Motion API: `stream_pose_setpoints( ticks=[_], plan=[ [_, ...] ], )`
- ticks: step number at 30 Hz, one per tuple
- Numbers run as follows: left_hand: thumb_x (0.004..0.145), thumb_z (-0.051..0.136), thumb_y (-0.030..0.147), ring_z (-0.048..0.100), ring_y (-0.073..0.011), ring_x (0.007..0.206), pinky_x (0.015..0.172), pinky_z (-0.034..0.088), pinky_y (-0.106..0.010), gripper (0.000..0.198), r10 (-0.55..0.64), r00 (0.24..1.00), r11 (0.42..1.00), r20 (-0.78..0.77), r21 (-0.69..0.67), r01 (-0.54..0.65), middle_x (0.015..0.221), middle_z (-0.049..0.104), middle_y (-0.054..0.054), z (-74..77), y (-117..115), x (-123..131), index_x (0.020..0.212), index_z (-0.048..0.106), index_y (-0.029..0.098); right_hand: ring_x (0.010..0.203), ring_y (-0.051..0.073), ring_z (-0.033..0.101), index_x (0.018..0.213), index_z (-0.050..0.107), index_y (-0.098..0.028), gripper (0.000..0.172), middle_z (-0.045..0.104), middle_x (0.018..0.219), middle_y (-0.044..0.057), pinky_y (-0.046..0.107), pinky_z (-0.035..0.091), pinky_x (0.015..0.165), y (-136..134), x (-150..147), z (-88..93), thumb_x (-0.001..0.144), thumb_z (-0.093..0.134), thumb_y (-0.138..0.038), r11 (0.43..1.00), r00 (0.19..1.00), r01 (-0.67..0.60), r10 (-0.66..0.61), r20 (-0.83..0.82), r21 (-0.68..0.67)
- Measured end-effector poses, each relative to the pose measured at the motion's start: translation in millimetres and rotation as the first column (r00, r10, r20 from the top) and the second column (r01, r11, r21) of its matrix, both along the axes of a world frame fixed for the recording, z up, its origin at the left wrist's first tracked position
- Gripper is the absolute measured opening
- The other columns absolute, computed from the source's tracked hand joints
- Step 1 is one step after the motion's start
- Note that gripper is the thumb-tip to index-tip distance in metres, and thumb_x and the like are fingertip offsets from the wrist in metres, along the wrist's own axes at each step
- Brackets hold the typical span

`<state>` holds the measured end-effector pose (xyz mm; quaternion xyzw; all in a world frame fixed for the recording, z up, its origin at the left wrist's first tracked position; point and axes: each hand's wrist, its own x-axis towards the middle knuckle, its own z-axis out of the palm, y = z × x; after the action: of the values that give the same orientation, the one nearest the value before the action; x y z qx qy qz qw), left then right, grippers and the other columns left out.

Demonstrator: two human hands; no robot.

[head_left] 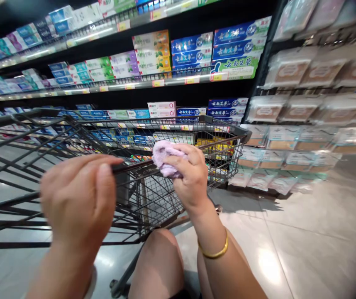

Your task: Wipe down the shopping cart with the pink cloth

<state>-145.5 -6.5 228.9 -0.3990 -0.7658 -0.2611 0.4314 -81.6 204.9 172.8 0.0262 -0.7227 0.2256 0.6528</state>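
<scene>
A dark wire shopping cart (227, 129) stands in front of me in a shop aisle. My right hand (188, 174) is closed round a small lilac cloth (165, 157) and presses it against the cart's rear rim bar. My left hand (80, 197) is closed round the same bar (128, 166), a little to the left of the cloth. A gold bangle (215, 252) sits on my right wrist. My bare knees show below the hands.
Shelves of boxed toothpaste (193, 52) fill the wall behind the cart. To the right hang racks of packaged goods in clear wrappers (302, 108). A glossy tiled floor (305, 232) stretches right of the cart. Some colourful items lie inside the cart's basket.
</scene>
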Motion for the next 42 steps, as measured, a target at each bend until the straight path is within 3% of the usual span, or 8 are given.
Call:
stream_pose_setpoints(
  ticks=[6,9,13,19,26,32,38,42],
  plan=[
    [0.102,0.041,0.036,0.067,-0.0264,0.103,0.091,0.045,-0.041,0.035,-0.007,0.994,0.989,-0.112,-0.151,-0.01,0.11,0.076,-0.007,7.9,69,4,0.118,0.069,0.022,0.112,0.025,0.059,0.096,0.078,-0.027,0.04,0.064,0.118,0.006,0.047,0.049,0.099,42,9,-10.0,0.074,0.055,-0.003,0.924,0.952,0.284,-0.304,-0.042,-0.255],
    [0.102,0.042,0.038,0.068,-0.0259,0.084,0.077,0.038,-0.041,0.032,0.129,0.971,0.961,-0.202,-0.217,-0.173,0.091,0.076,-0.006,1.5,80,3,0.102,0.07,0.022,0.113,0.024,0.06,0.096,0.077,-0.028,0.039,0.065,0.119,0.005,0.045,0.05,0.099,31,5,-8.6,0.076,0.056,-0.003,0.958,0.972,0.22,-0.23,-0.038,-0.186],
    [0.1,0.043,0.038,0.06,-0.0242,0.064,0.065,0.025,-0.039,0.038,0.199,0.942,0.918,-0.269,-0.287,-0.275,0.064,0.065,-0.004,-5.0,76,-2,0.069,0.058,0.023,0.115,0.022,0.06,0.094,0.076,-0.029,0.029,0.068,0.118,0.003,0.042,0.05,0.101,17,-1,-5.6,0.082,0.062,-0.006,0.996,0.996,0.083,-0.084,-0.036,-0.038],
    [0.097,0.048,0.035,0.058,-0.0231,0.063,0.065,0.025,-0.038,0.035,0.204,0.927,0.927,-0.314,-0.242,-0.286,0.06,0.061,-0.002,-8.4,67,-15,0.065,0.05,0.024,0.112,0.025,0.061,0.094,0.077,-0.027,0.036,0.064,0.116,0.006,0.046,0.049,0.1,53,11,-11.8,0.075,0.057,-0.003,0.914,0.956,0.248,-0.285,-0.072,-0.32],
    [0.096,0.048,0.033,0.055,-0.022,0.061,0.065,0.022,-0.037,0.035,0.297,0.923,0.919,-0.246,-0.188,-0.346,0.06,0.061,-0.001,-9.7,52,-28,0.061,0.049,0.024,0.112,0.022,0.061,0.094,0.076,-0.03,0.033,0.067,0.119,0.002,0.041,0.051,0.098,20,2,-6.7,0.079,0.062,-0.005,0.995,0.997,0.041,-0.035,0.068,-0.086],
    [0.095,0.047,0.033,0.049,-0.0188,0.062,0.065,0.021,-0.036,0.038,0.321,0.923,0.914,-0.214,-0.185,-0.361,0.059,0.058,0.0,-8.8,35,-36,0.059,0.051,0.022,0.112,0.024,0.06,0.095,0.076,-0.027,0.036,0.064,0.116,0.006,0.045,0.05,0.1,35,7,-10.5,0.076,0.057,-0.003,0.933,0.98,0.188,-0.201,-0.012,-0.307],
    [0.095,0.048,0.035,0.045,-0.0187,0.059,0.063,0.019,-0.035,0.04,0.32,0.919,0.915,-0.229,-0.177,-0.362,0.057,0.058,0.0,-9.2,30,-40,0.058,0.051,0.023,0.111,0.022,0.06,0.092,0.076,-0.028,0.031,0.066,0.115,0.004,0.04,0.051,0.098,10,1,-4.8,0.08,0.061,-0.004,0.998,0.999,0.003,0.0,0.047,-0.065],
    [0.095,0.047,0.035,0.051,-0.0208,0.063,0.066,0.021,-0.037,0.038,0.326,0.921,0.907,-0.214,-0.202,-0.369,0.061,0.061,-0.002,-9.6,29,-41,0.059,0.051,0.023,0.11,0.023,0.061,0.093,0.076,-0.028,0.032,0.065,0.114,0.005,0.043,0.051,0.098,36,8,-9.5,0.078,0.06,-0.004,0.971,0.996,0.082,-0.086,-0.006,-0.224]
  ],
)
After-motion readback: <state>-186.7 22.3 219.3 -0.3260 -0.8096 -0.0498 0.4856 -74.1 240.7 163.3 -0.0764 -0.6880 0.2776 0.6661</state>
